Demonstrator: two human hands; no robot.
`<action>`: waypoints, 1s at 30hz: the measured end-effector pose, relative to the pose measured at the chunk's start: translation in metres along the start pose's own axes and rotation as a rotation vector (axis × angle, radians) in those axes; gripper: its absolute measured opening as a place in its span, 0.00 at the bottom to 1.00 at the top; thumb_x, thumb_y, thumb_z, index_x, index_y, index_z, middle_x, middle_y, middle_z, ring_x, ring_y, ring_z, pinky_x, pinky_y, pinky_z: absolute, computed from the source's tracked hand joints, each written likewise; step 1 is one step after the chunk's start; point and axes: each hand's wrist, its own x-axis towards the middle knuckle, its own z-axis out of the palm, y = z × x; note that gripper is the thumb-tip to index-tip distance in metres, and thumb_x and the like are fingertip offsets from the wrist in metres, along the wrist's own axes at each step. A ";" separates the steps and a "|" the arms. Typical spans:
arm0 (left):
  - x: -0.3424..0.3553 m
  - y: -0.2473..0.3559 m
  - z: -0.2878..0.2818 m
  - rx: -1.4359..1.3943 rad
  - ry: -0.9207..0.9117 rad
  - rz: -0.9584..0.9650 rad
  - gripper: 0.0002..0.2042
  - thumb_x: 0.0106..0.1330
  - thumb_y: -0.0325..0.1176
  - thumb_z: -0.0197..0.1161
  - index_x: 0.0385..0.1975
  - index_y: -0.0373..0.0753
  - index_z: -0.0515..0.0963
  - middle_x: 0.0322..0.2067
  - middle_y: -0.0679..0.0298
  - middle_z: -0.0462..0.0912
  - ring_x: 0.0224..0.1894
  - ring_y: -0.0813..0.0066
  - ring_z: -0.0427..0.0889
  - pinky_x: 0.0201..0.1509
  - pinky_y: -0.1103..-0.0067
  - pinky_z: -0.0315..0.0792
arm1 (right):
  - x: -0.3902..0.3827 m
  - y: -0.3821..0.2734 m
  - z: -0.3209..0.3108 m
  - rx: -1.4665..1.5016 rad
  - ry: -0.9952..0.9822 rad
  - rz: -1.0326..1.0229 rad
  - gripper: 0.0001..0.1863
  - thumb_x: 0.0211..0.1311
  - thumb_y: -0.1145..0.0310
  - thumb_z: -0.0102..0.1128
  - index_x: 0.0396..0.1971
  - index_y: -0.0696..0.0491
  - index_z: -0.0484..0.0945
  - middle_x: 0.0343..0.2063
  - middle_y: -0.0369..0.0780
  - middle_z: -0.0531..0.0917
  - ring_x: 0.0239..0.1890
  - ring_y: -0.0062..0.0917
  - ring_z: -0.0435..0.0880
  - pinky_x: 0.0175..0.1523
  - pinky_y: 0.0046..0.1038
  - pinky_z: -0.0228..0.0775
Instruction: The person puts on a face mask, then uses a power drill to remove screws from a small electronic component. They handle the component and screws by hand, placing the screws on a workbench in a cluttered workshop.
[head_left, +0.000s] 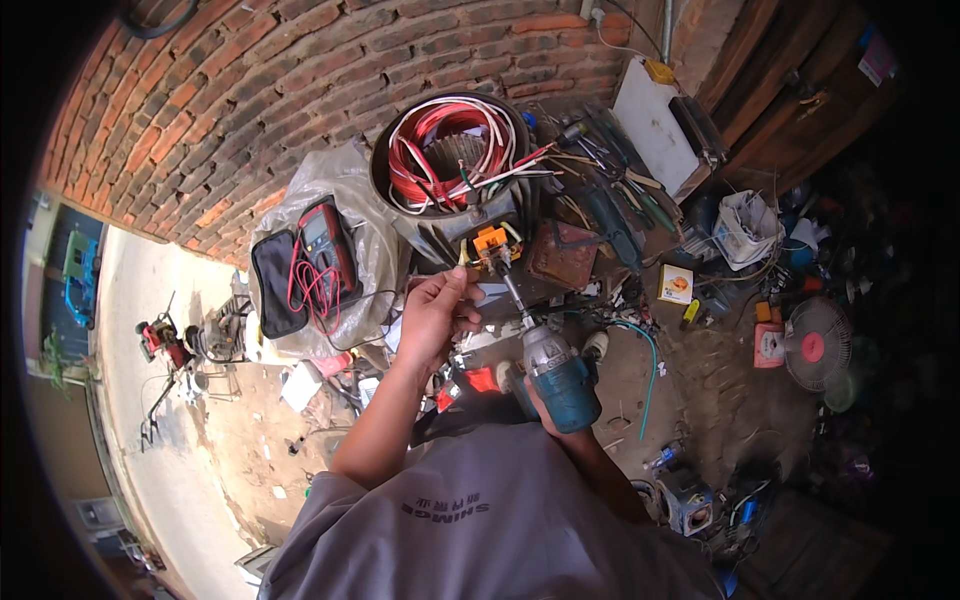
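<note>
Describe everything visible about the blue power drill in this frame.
The drill has a teal-blue body, a silver-grey nose and a long thin metal bit. The right hand, mostly hidden behind it, grips it from below. It points up and away from the person, the bit tip meeting a small orange part on the motor. The left hand is beside the bit.

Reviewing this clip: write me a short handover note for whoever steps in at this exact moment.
Left hand: raised in front of the orange block, fingers by the drill's tip; whether it pinches anything is unclear.
Right hand: mostly hidden, gripping the blue power drill, whose bit points up at the orange block.
The block sits at the front of the motor housing full of red and white wires. A red meter lies to the left on plastic sheeting.
Done: drill lined up on the block.
Left: cannot tell how far the fastening stands.
</note>
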 end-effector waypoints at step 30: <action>0.035 -0.009 -0.002 -0.308 -0.050 0.088 0.07 0.64 0.29 0.64 0.26 0.36 0.75 0.20 0.66 0.76 0.23 0.79 0.76 0.38 0.81 0.77 | 0.009 0.026 0.032 0.362 0.098 0.245 0.16 0.59 0.67 0.61 0.46 0.56 0.77 0.41 0.42 0.82 0.41 0.30 0.84 0.43 0.28 0.77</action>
